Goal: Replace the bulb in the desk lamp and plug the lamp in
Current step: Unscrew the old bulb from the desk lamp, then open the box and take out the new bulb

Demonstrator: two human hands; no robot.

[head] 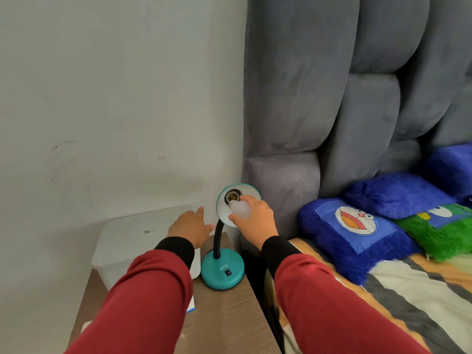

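A teal desk lamp stands on the wooden bedside table, with a round base (222,270), a black bendy neck and a shade (224,200) tilted up toward me. Inside the shade the socket (232,196) shows empty. My right hand (258,218) grips a white bulb (240,210), whose metal cap sits just below the socket mouth. My left hand (190,227) hovers with relaxed fingers to the left of the lamp's neck and holds nothing. No plug, cord or outlet shows.
A white lidded plastic box (132,241) sits on the bedside table (224,318) left of the lamp, against the white wall. A small white-and-blue carton (191,306) peeks out under my left sleeve. To the right stands a bed with a grey padded headboard (344,98) and blue cartoon pillows (357,231).
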